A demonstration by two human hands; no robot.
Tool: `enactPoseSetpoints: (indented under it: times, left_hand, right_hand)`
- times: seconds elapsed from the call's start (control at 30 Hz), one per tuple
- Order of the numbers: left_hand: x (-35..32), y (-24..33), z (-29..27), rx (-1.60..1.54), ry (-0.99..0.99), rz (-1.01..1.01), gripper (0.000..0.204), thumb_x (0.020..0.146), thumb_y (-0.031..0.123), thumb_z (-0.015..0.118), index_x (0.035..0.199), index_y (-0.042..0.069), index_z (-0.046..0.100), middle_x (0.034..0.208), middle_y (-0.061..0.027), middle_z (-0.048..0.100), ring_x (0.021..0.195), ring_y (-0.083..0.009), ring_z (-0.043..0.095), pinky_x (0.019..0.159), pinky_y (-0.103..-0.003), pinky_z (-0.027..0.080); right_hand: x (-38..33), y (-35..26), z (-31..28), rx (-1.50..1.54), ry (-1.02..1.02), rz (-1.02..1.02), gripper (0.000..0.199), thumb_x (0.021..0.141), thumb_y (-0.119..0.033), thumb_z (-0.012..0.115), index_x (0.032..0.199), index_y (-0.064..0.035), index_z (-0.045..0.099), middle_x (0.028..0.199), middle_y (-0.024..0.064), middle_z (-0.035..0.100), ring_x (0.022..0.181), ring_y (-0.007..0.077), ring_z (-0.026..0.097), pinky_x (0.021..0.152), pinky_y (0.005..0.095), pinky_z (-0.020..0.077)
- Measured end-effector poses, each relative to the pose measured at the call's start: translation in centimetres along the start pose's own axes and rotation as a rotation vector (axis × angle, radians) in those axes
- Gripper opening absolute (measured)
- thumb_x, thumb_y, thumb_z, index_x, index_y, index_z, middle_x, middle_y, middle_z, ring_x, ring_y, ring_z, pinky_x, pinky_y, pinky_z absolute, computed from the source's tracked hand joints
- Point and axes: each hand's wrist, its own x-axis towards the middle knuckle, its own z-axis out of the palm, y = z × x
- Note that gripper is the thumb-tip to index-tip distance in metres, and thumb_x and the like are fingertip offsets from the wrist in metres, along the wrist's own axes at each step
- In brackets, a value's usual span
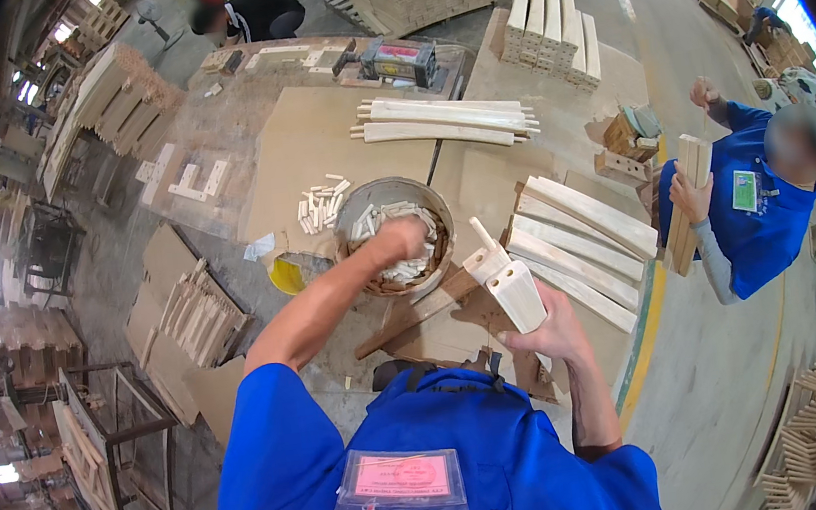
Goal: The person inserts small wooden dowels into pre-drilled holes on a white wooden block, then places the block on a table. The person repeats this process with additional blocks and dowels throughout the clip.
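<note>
Over a round bucket (443,213) of short wooden dowels (374,221), my left hand (404,240) hangs low, blurred, its fingers turned away from view. My right hand (552,329) grips pale wooden slats (517,301), their ends tilted up toward the bucket. Dark holes show in the nearer end face, and a dowel (482,233) sticks out of the other end face beside it. To the right of these lie several loose slats (578,241) side by side. A small heap of dowels (322,204) is on the board left of the bucket.
Beyond the bucket lie slats (448,121) with pegged ends. A stack of slats (548,27) stands at the far right, near a boxy machine (398,63). At right, a co-worker (752,185) in blue holds wooden pieces. Another person (260,15) bends over at the back.
</note>
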Motion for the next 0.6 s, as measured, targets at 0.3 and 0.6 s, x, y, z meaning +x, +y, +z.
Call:
enactPoseSetpoints:
  times: [0.3, 0.6]
  left_hand:
    - [-3.0, -0.2, -2.0, -0.331, 0.098, 0.088, 0.025, 0.082, 0.016, 0.066, 0.102, 0.003, 0.073, 0.101, -0.0212, 0.073, 0.094, -0.0361, 0.070, 0.082, -0.045, 0.055]
    - [-13.3, 8.0, -8.4, -1.494, 0.082, 0.224, 0.015, 0.099, 0.014, 0.067, 0.109, 0.004, 0.071, 0.080, 0.0075, 0.059, 0.068, -0.0004, 0.049, 0.058, -0.020, 0.038]
  right_hand:
    - [-1.8, 2.3, 1.3, 0.114, 0.065, 0.035, 0.066, 0.065, -0.022, 0.091, 0.123, -0.0014, 0.067, 0.111, 0.0046, 0.070, 0.103, 0.0158, 0.064, 0.094, 0.0338, 0.0504]
    - [-1.1, 1.4, 2.3, 0.047, 0.049, -0.032, 0.063, 0.064, -0.021, 0.090, 0.120, -0.0015, 0.068, 0.105, 0.0056, 0.071, 0.097, 0.0157, 0.065, 0.090, 0.0334, 0.0515]
